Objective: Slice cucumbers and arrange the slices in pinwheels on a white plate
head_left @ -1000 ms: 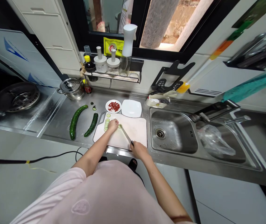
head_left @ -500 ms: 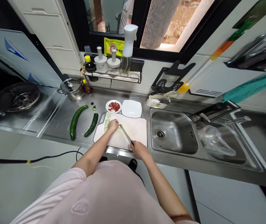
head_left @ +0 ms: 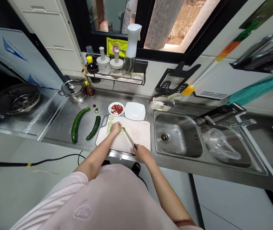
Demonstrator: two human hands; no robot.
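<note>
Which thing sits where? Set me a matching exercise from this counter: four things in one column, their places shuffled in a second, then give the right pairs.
Things:
1. kitchen knife
2. chopped red pieces
3. plastic bag
4. longer cucumber

Places:
A. on the steel counter, left of the cutting board
B. in the right hand
C. in the right sink basin
D. on a small white plate

Pairs: 1-B, 2-D, 3-C, 4-A

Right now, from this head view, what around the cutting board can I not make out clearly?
Head view:
What the left hand rests on: hidden by that hand.
Handle of the knife: hidden by the right hand's grip.
Red pieces on the plate: too small to identify.
</note>
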